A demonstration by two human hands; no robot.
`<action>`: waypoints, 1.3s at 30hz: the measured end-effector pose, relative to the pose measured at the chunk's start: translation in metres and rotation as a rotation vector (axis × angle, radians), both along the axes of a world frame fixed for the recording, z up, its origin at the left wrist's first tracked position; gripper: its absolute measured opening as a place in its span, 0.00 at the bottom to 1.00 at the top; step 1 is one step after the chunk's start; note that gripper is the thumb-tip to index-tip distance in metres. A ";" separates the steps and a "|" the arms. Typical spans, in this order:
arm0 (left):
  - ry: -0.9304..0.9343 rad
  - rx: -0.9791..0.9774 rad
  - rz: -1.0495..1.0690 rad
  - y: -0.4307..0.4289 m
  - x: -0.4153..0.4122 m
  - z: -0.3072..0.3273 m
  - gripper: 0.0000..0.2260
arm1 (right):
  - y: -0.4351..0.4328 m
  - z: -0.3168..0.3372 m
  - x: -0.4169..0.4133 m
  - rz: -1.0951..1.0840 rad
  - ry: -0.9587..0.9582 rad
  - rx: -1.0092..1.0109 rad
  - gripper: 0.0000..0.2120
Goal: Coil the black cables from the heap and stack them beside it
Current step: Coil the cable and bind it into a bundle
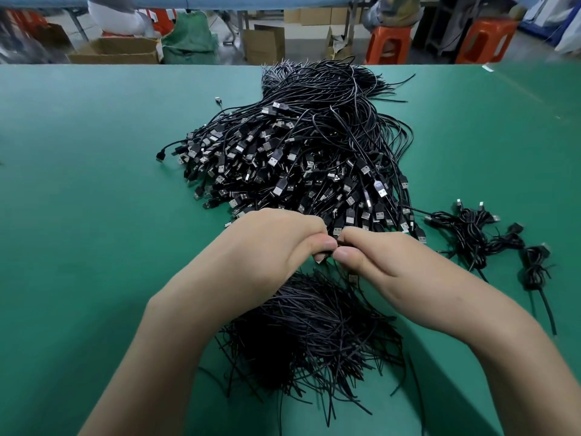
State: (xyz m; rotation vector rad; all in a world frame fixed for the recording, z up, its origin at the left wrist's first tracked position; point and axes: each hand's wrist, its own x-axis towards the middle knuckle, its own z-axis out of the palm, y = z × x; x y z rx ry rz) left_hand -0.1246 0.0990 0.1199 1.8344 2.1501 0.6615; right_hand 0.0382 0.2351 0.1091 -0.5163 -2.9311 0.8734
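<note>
Just under the hands, closest to the person, lies a bunch of thin black strands [314, 335], fanned out on the green desk [94, 199]. I cannot tell if they are ties or loose cable ends.

Above them, the left hand [276, 243] and the right hand [377, 256] meet thumb to thumb. Both have curled fingers and pinch one black cable [330, 250] between them. Only a short bit of it shows. That bit runs sideways, from one hand to the other. The rest is hidden in the fists, so I cannot tell how much is wound up.

Off to the right of the right hand sit the coiled cables [471, 237], a few small bundles lying close together with tails sticking out toward the person.

Just past the fingers, the big heap [314, 158] begins. It is long and stretches away from the hands. Its plugs point back at the hands and its thin ends point away.

The heap looks huge and the pile of bundles is tiny, so I think the job has only just started. Nearly all the cables are left to do.

Far beyond the desk are brown boxes [119, 50] and orange stools [388, 44].
</note>
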 end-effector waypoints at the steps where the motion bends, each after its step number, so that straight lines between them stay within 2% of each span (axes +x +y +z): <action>1: 0.012 -0.010 -0.005 0.000 0.000 -0.001 0.18 | -0.001 -0.001 -0.001 -0.002 -0.011 0.089 0.23; 4: -0.054 -0.112 -0.002 -0.002 -0.002 -0.007 0.19 | -0.008 -0.006 -0.005 0.002 0.007 0.293 0.23; 8: -0.304 -0.221 0.122 -0.007 -0.009 -0.007 0.29 | -0.017 -0.012 -0.013 0.060 0.010 0.356 0.21; 12: -0.506 -0.273 -0.075 -0.008 -0.009 -0.003 0.22 | -0.020 -0.010 -0.015 0.105 0.103 0.418 0.17; 14: -0.526 -0.238 -0.093 -0.007 -0.009 -0.003 0.20 | -0.018 -0.008 -0.016 0.102 0.120 0.458 0.18; 16: -0.500 -0.151 -0.072 -0.007 -0.008 -0.004 0.18 | -0.017 -0.005 -0.015 0.031 0.227 0.465 0.18; 18: -0.467 -0.058 -0.046 -0.006 -0.008 -0.003 0.18 | -0.017 -0.003 -0.014 -0.123 0.396 0.406 0.20; 19: -0.473 -0.008 -0.034 -0.005 -0.007 -0.003 0.18 | -0.017 -0.003 -0.013 -0.216 0.476 0.367 0.24; 21: -0.544 0.121 0.032 -0.001 -0.003 -0.003 0.18 | -0.018 -0.004 -0.012 -0.374 0.568 0.236 0.29; 22: -0.583 0.189 0.083 0.001 -0.002 -0.004 0.19 | -0.018 -0.006 -0.013 -0.422 0.581 0.108 0.28; 25: -0.666 0.296 0.190 0.010 0.008 -0.007 0.21 | -0.017 -0.009 -0.017 -0.429 0.591 -0.471 0.21; 26: -0.694 0.306 0.192 0.013 0.013 -0.009 0.21 | -0.018 -0.008 -0.018 -0.377 0.595 -0.536 0.18; 29: -0.753 0.323 0.183 0.020 0.028 -0.015 0.22 | -0.025 -0.009 -0.022 -0.262 0.666 -0.506 0.16; 33: -0.830 0.320 0.200 0.026 0.037 -0.017 0.25 | -0.033 -0.011 -0.024 -0.340 0.813 -0.628 0.13; 37: -0.872 0.182 0.195 0.022 0.034 -0.014 0.30 | -0.036 -0.009 -0.023 -0.369 0.832 -0.668 0.13; 39: -0.926 0.092 0.222 0.020 0.031 -0.013 0.38 | -0.037 -0.008 -0.021 -0.371 0.844 -0.646 0.13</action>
